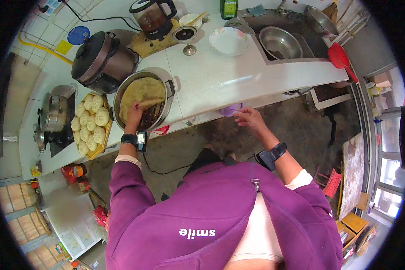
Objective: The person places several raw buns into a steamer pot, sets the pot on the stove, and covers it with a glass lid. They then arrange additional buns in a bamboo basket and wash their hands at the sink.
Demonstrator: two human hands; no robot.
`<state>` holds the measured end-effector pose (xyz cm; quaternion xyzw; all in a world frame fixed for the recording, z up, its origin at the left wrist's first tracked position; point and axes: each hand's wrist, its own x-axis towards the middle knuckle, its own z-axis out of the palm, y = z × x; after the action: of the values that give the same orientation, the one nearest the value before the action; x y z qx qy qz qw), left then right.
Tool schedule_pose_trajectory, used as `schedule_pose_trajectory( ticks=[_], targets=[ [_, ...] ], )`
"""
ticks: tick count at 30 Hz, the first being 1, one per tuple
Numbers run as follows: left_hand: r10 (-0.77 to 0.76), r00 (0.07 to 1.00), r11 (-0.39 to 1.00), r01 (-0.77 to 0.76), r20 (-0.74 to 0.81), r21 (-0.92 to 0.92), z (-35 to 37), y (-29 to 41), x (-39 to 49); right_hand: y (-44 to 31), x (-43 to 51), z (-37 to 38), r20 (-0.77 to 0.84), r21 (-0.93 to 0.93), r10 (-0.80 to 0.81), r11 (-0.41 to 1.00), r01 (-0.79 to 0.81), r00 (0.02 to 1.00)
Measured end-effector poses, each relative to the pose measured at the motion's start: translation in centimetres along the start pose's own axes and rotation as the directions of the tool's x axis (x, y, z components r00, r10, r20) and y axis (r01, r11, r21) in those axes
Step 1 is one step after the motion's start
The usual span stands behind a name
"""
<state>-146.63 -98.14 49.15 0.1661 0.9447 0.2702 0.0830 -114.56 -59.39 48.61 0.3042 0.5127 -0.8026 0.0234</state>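
Observation:
My left hand point(134, 116) pinches the near edge of a yellowish steamer cloth point(143, 89). The cloth lies in a round metal steamer point(169, 104) with dark side handles, its near edge folded up. Below that fold, part of the perforated bottom point(150, 116) shows. Left of the steamer, several pale pleated buns point(91, 123) sit in rows on a yellow tray point(105, 141). My right hand point(251, 118) hovers in front of the counter edge, fingers loosely curled and apart, with nothing clearly held.
Behind the steamer stands a large electric cooker point(103, 64). A lidded pot point(53, 113) is on the stove at far left. Along the white counter point(202, 81) are a glass kettle point(152, 22), a floral bowl point(228, 41) and a sink with a metal basin point(280, 44). A red ladle point(339, 55) lies at the right end.

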Motion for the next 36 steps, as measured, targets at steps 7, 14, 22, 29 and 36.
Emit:
schedule_pose_trajectory(
  ticks=[7, 14, 22, 29, 36],
  targets=[
    [-0.308, 0.931, 0.482, -0.026, -0.197, -0.876, -6.5, 10.3, 1.5, -3.2, 1.4, 0.0, 0.055, -0.021, -0.003, 1.0, 0.004, 0.998],
    [-0.133, 0.99, 0.148, 0.075, 0.056, -0.986, -7.1, 23.4, 2.9, -7.1, 2.7, -0.8, 0.147, -0.077, -0.142, 0.985, 0.155, 0.979],
    [0.153, 0.884, 0.222, 0.406, 0.443, -0.887, 2.7, 39.1, -0.6, -11.0, 5.1, -2.3, 0.194, -0.309, -0.704, 0.617, 0.724, 0.683],
    [0.117, 0.847, 0.224, 0.486, 0.518, -0.845, 13.7, 45.3, 0.5, -14.4, 4.8, -13.1, 0.19, -0.097, -0.457, 0.872, 0.48, 0.869],
    [-0.006, 0.924, 0.499, 0.334, 0.382, -0.799, 25.7, 48.7, 1.7, -18.3, 6.2, -23.1, 0.277, 0.579, -0.255, 0.814, 0.051, 0.926]
  ],
)
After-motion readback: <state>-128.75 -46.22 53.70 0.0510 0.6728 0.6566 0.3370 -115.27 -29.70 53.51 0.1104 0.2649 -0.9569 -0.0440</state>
